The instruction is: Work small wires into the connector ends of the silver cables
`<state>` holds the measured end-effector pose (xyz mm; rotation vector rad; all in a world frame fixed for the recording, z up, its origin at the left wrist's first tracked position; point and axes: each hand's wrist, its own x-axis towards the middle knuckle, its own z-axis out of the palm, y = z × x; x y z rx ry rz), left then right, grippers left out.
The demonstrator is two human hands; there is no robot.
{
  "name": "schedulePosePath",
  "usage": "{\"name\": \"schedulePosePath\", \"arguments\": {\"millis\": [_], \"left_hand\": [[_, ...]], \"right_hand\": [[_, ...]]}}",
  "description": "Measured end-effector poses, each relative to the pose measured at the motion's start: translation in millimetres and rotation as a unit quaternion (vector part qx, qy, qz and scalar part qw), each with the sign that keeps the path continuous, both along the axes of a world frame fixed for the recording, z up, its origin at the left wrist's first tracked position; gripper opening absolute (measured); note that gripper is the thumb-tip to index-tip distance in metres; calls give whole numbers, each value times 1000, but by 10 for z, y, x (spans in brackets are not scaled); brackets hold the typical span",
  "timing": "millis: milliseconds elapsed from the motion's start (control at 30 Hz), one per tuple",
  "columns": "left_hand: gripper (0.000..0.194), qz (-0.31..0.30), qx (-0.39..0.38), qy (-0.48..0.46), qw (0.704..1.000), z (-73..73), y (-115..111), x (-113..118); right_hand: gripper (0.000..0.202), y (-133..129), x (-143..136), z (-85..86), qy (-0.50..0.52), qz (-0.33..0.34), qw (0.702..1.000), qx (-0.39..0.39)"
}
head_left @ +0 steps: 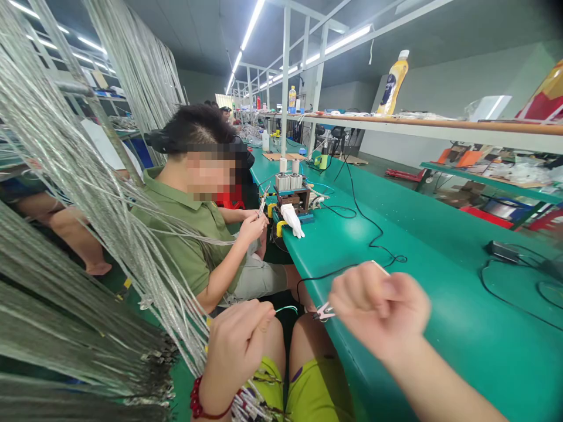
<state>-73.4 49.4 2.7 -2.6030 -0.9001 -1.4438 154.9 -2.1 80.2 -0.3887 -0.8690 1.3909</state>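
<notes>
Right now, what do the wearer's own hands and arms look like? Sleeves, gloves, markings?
Left hand: ungloved, with a red beaded bracelet at the wrist; most of that forearm is out of frame. Right hand: ungloved, nothing worn at the wrist. Right forearm: bare as far as it shows, no sleeve. No markings that I can make out; the right hand is somewhat blurred.
</notes>
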Motion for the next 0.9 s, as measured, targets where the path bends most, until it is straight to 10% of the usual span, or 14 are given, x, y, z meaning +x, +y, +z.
{"name": "schedulePosePath", "arguments": {"millis": [200,367,533,900], "left_hand": [[21,-43,-11,1,999,50,-81,56],[20,-63,-10,25,998,72,-146,172],[23,-58,6,44,997,71,-121,145],[30,-56,7,76,996,63,-78,86]], "right_hand": [[24,-9,323,103,-271,-133,945,123],[19,302,-25,-279,-537,47,842,37],[29,413,-132,-532,-400,243,882,-59],[20,464,-366,-848,-373,180,900,-135]]}}
